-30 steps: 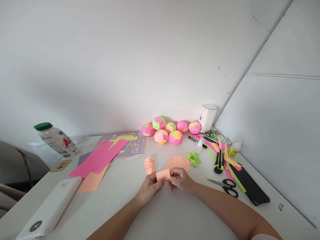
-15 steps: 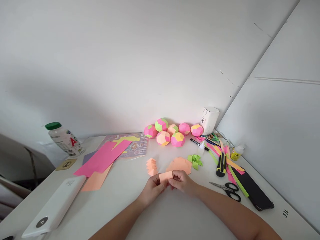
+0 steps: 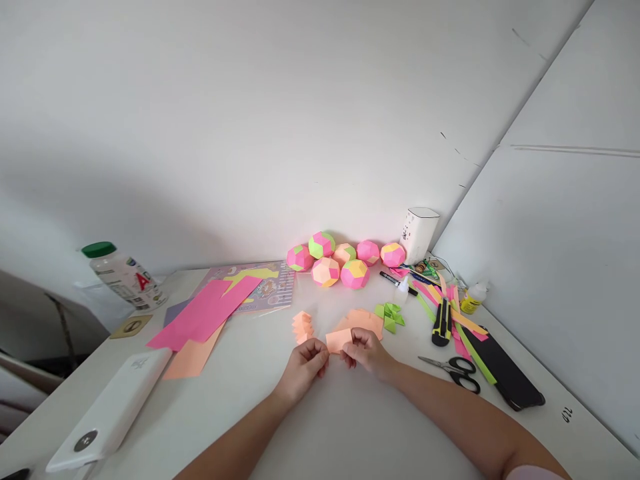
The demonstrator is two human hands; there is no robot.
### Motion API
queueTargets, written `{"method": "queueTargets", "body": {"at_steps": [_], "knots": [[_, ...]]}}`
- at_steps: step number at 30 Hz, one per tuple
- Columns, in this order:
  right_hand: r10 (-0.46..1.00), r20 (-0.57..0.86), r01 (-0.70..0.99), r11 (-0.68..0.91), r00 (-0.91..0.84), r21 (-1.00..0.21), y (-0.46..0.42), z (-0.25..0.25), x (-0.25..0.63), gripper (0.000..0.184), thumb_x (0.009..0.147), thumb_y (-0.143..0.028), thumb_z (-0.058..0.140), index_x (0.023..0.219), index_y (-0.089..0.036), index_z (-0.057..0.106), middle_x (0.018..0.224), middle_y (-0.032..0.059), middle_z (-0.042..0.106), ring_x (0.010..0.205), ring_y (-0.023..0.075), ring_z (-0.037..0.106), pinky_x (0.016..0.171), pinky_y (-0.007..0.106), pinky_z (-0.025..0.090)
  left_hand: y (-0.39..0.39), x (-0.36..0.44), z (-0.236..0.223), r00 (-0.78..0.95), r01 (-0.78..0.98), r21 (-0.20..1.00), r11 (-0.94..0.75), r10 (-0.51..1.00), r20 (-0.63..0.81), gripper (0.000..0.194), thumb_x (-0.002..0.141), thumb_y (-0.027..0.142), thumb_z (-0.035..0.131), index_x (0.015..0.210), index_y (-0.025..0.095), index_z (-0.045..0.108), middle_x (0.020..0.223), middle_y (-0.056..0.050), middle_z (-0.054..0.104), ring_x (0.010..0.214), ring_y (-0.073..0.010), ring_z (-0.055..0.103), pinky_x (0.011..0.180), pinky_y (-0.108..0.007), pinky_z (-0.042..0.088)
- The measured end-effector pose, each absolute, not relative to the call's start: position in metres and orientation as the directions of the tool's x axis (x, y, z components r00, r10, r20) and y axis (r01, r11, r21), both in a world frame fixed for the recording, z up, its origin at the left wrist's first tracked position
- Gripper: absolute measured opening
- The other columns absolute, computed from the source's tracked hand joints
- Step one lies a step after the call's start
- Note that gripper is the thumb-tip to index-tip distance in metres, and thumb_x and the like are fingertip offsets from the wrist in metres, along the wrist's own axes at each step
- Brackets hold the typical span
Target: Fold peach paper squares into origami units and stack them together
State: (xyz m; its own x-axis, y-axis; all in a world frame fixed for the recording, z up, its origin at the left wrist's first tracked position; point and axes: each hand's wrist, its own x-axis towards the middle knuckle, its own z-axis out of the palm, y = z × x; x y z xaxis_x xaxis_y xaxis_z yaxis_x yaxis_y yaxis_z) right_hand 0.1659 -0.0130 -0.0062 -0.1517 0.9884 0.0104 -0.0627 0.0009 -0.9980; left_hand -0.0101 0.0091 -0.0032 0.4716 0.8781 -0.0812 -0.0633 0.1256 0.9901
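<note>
A small peach-orange paper rectangle (image 3: 338, 341) is pinched between the thumb and fingers of my right hand (image 3: 369, 355). My left hand (image 3: 304, 367) is closed, its fingertips at the paper's lower left edge; whether they grip it or anything else is hidden. Just beyond my left hand lies a pleated peach paper piece (image 3: 303, 327). A larger peach sheet with a notched edge (image 3: 364, 320) lies behind my right hand, partly covered by it. Folded green paper pieces (image 3: 391, 316) lie at that sheet's right side.
Several faceted paper balls (image 3: 325, 272) sit by the wall. Scissors (image 3: 457, 372), a cutter knife (image 3: 442, 323), a black case (image 3: 505, 367) and paper strips (image 3: 473, 350) lie right. Pink sheets (image 3: 200, 313), a white power bank (image 3: 113, 410) and a bottle (image 3: 123, 279) stand or lie left.
My left hand has drawn back left, from holding the paper to its edge. My right hand still holds the rectangle, now slightly higher and further right. The camera view shifted slightly.
</note>
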Motion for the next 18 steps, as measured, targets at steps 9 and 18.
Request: {"method": "queueTargets", "body": {"at_steps": [9,18], "knots": [[0.980,0.133,0.182,0.159,-0.148,-0.970,-0.0155,-0.0134,0.1638,0.035,0.079,-0.044,0.058,0.058,-0.017,0.051,0.051,-0.0013,0.054,0.046,0.0124,0.054,0.044,0.024,0.042,0.0096,-0.0109,0.0013,0.484,-0.171,0.966,0.193,0.871,-0.088,0.036,0.080,0.053,0.052,0.093,0.019,0.050,0.061,0.004,0.055,0.049,-0.0118,0.054,0.045,-0.023,0.043],[0.956,0.264,0.296,0.290,-0.124,-0.910,-0.0173,-0.0147,0.1611,0.037,0.083,-0.045,0.054,0.061,-0.017,0.061,0.055,0.0020,0.058,0.047,0.0142,0.054,0.045,0.027,0.045,0.0078,-0.0092,0.0000,0.485,-0.138,0.982,0.131,0.873,-0.049,0.037,0.078,0.050,0.056,0.094,0.018,0.053,0.056,0.005,0.050,0.049,-0.0117,0.052,0.046,-0.023,0.042]]}}
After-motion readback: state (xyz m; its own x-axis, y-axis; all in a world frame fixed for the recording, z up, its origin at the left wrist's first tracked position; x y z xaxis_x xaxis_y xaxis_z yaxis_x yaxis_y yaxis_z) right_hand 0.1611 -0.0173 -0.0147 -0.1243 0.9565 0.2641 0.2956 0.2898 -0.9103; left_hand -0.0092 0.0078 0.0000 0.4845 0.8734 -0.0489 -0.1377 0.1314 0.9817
